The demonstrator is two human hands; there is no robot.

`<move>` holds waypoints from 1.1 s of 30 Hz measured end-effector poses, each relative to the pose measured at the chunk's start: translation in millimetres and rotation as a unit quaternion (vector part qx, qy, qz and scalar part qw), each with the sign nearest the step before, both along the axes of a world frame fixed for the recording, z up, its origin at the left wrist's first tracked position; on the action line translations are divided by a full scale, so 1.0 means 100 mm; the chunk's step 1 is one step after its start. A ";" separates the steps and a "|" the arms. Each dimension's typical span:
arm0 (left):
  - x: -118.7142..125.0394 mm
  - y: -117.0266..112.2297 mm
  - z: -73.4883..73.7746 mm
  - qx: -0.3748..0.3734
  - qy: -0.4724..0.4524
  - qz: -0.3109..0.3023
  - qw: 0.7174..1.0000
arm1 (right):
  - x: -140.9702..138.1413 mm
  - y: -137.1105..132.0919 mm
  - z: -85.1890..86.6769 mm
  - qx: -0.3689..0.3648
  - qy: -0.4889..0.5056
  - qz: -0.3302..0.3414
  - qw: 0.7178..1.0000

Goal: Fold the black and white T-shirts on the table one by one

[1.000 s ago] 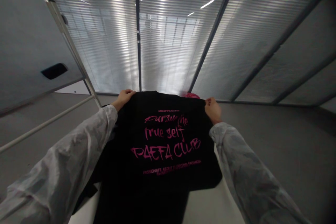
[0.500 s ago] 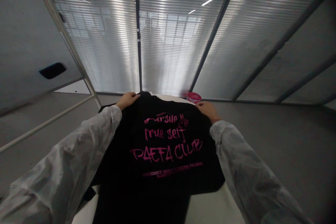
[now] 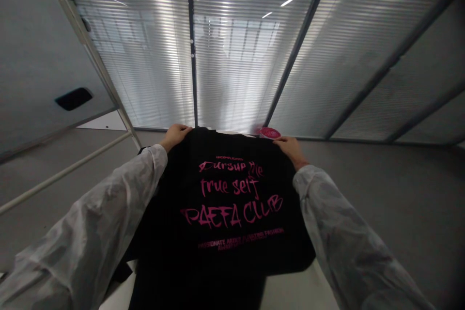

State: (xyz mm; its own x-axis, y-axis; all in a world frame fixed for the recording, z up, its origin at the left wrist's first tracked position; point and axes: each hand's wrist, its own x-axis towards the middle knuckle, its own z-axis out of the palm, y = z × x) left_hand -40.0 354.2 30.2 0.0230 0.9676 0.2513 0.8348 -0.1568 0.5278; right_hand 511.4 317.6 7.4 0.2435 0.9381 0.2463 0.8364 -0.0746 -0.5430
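Since 0.5 s ago, the top edge of the black T-shirt has been drawn up, so that its small top line of print is uncovered, and the right hand has been shifted slightly rightward. At far left, a grey panel with a dark recess is seen above a pale rail. Next, the shirt's upper left edge is pinched by the left hand. Between the 2 hands — set wide apart — the shirt is spread over a white table, with pink lettering including "true self" and "PAEFA CLUB". Its upper right edge is pinched by the right hand, near a pink bowl-like item — partly hidden. Behind, slatted blinds are hung.
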 end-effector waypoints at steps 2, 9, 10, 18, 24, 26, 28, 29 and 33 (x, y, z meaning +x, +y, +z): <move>-0.01 0.02 0.00 0.001 0.008 0.005 1.000 | 0.03 0.02 0.01 0.001 0.008 -0.017 1.000; 0.09 0.06 -0.03 -0.020 0.029 0.015 0.999 | -0.01 0.03 -0.04 -0.010 -0.010 -0.009 1.000; 0.11 0.06 -0.04 -0.025 0.030 0.010 0.999 | -0.02 0.03 -0.06 -0.017 -0.014 0.003 1.000; 0.20 0.03 -0.08 -0.003 0.014 -0.031 0.999 | -0.21 0.01 -0.09 -0.035 -0.055 0.061 0.996; 0.18 0.06 -0.04 0.012 -0.037 -0.002 0.999 | -0.31 0.01 -0.02 0.008 -0.087 0.023 0.996; 0.16 0.08 -0.04 0.013 -0.047 0.008 0.999 | -0.32 0.00 -0.01 0.048 -0.060 -0.017 0.997; 0.17 0.09 -0.05 0.012 -0.048 0.014 0.999 | -0.35 -0.01 0.00 0.083 -0.040 -0.047 0.995; 0.17 0.10 -0.05 0.012 -0.048 0.017 0.999 | -0.36 -0.02 0.01 0.093 -0.038 -0.056 0.993; 0.21 0.12 -0.04 0.017 -0.042 0.033 0.998 | -0.40 0.01 0.00 0.098 -0.042 -0.015 0.994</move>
State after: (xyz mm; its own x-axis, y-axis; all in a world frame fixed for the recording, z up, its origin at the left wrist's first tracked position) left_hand -19.4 365.9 26.6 -0.0629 0.9572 0.2824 0.7968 -0.1222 0.5917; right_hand 471.8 318.2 7.0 0.2416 0.8621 0.4453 0.8789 0.0001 -0.4770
